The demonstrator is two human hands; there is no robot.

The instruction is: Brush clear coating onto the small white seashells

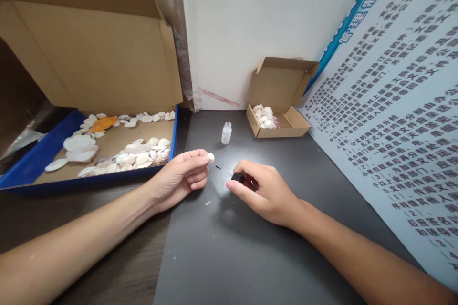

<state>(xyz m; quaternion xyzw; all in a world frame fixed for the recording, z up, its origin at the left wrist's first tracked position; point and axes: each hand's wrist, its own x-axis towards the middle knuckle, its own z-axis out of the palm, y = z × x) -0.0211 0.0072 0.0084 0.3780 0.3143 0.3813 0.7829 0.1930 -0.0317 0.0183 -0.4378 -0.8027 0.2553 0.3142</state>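
My left hand (181, 174) rests on the dark mat (250, 248) and pinches a small white shell (211, 157) between thumb and forefinger. My right hand (263, 189) lies just to the right, fingers curled around a small black cap (238, 177). A small clear bottle (226, 133) with no lid stands upright on the mat a little beyond both hands. To the left, a large blue-rimmed cardboard box (43, 152) holds several white shells and an orange one (103, 123).
A small open cardboard box (282, 124) with several shells sits at the back right against the white wall. A printed poster (400, 119) leans along the right side. Tiny white specks (207, 204) lie on the mat near my left hand.
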